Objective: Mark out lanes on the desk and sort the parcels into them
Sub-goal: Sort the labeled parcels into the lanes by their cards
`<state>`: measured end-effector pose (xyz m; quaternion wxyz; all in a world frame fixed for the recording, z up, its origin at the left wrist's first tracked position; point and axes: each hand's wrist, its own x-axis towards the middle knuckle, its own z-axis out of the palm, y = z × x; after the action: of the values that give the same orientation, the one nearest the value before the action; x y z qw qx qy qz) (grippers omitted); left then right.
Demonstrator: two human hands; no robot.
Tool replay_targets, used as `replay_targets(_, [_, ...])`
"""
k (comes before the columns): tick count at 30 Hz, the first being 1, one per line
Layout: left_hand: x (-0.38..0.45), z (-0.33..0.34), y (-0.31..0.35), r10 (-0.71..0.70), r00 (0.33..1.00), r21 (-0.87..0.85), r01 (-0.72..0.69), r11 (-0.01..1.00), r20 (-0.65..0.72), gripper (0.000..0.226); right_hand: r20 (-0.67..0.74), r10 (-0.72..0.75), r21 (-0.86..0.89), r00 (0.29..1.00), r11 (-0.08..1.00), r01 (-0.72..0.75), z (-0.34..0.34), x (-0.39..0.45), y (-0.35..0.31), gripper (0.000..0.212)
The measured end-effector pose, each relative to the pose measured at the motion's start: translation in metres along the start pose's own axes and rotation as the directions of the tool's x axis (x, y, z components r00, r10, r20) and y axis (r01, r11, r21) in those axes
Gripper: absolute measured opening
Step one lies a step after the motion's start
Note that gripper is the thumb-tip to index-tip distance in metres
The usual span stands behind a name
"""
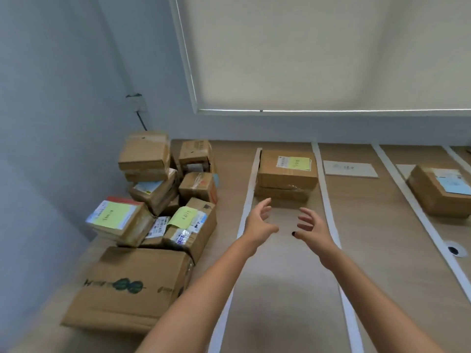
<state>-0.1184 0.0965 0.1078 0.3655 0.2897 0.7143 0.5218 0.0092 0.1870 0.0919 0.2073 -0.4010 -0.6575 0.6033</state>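
Both hands are out over the wooden surface (293, 289) here, holding nothing. The left hand (258, 225) and right hand (314, 229) hover side by side in the first lane, palms roughly facing each other, fingers (304, 215) spread and loosely bent, apart from everything.

Just past them, at the far end of that lane, sits a cardboard parcel (286, 174) with a yellow sticky note (299, 163) on its top label. Its long axis runs across the lane, left to right, and it looks like it's resting on a second flatter box, though I can't tell for sure. It's between 2 white tape strips: the left strip (251, 189) and the next strip (328, 200), both running from the near edge toward the wall.

Next lane over has a white paper card (350, 168) lying flat near the wall, writing too blurry to read. Past a third tape strip (418, 215) there's another brown parcel (439, 191) with a blue label, turned at a slight angle to the tape.

Off to the left, outside the lanes, is a messy pile of unsorted parcels (158, 189), a couple with yellow notes on them, and a big flat carton (127, 289) in front, long axis across the view.
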Motion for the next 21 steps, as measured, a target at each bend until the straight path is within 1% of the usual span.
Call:
replay_targets(3, [-0.005,-0.039,-0.005,-0.009,0.999,-0.040,0.007,0.999,-0.046,0.078,0.018,0.034,-0.008,0.999,0.999,-0.034,0.045,-0.010,-0.001,0.065])
replay_targets(7, [-0.011,-0.075,-0.011,-0.003,0.999,-0.054,0.000,0.999,-0.045,0.078,0.032,0.042,-0.027,0.999,0.999,-0.041,0.082,-0.013,-0.011,0.064])
replay_targets(12, [-0.009,-0.125,-0.024,-0.019,0.991,-0.053,0.012,0.999,-0.134,0.075,0.064,0.051,0.004,0.997,0.999,-0.051,0.126,-0.009,-0.028,0.062])
replay_targets(14, [-0.008,-0.148,-0.034,-0.029,0.983,-0.016,0.027,1.000,-0.180,0.073,0.098,0.069,0.023,0.993,0.997,-0.072,0.146,-0.007,-0.031,0.060])
replay_targets(16, [-0.006,-0.171,-0.048,-0.030,0.976,0.056,0.043,0.998,-0.216,0.069,0.130,0.093,0.021,0.987,0.995,-0.096,0.165,-0.002,-0.030,0.059])
replay_targets(19, [-0.003,-0.205,-0.069,-0.045,0.970,0.200,0.095,0.975,-0.239,0.069,0.149,0.146,0.008,0.978,0.989,-0.149,0.193,0.008,-0.027,0.060])
replay_targets(21, [0.000,-0.224,-0.084,-0.053,0.967,0.266,0.121,0.956,-0.249,0.068,0.162,0.193,0.022,0.968,0.980,-0.199,0.211,0.014,-0.023,0.063])
